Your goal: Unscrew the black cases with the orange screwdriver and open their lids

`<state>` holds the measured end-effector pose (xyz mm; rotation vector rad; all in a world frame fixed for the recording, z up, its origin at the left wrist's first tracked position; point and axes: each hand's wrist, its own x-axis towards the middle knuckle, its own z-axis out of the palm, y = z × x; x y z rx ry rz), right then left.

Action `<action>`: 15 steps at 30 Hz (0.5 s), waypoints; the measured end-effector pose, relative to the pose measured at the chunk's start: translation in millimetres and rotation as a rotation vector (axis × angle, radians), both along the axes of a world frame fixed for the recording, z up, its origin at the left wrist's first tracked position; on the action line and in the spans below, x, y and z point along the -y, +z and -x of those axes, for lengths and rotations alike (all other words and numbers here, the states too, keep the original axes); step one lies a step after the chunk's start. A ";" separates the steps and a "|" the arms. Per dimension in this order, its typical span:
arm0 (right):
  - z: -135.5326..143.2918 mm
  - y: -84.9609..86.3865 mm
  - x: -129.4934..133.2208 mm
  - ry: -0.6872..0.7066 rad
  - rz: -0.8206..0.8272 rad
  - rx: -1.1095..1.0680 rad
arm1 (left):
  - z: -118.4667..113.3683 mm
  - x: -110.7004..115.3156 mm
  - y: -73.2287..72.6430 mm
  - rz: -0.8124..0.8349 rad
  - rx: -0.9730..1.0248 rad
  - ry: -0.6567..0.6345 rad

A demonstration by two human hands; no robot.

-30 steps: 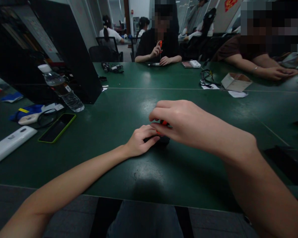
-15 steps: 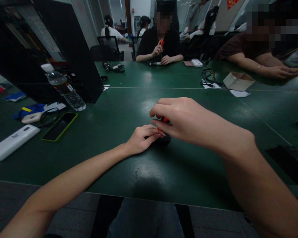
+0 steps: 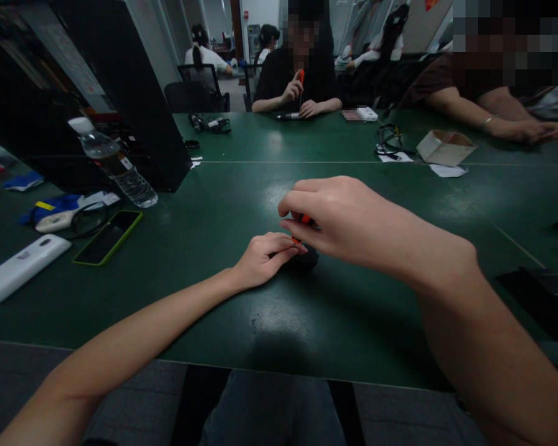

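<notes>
My right hand (image 3: 335,214) is closed around an orange and black screwdriver (image 3: 305,218), most of which my fingers hide. The tool is upright and points down at a small black rounded object (image 3: 305,259) on the green table. My left hand (image 3: 265,257) rests on the table, fingers curled over the left side of that object. Its fingertips are close beside the lower orange part of the screwdriver; whether they touch it I cannot tell. The object looks like a computer mouse, but it is largely covered and dark.
On the left lie a white oblong device (image 3: 23,267), a green-edged phone (image 3: 108,238) and a tilted water bottle (image 3: 116,162) by a black cabinet (image 3: 153,124). An open box (image 3: 446,147) and cables (image 3: 389,139) lie far right. Across the table a person (image 3: 297,80) holds an orange-handled screwdriver.
The view has shifted slightly. Both my hands keep nearly the same place and grip, the right one still over the black object.
</notes>
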<state>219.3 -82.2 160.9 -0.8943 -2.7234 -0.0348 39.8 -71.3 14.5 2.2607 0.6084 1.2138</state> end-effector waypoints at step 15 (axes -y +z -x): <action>-0.2 0.9 2.6 0.006 -0.003 0.006 | 0.2 -3.1 -3.6 -0.040 0.035 -0.003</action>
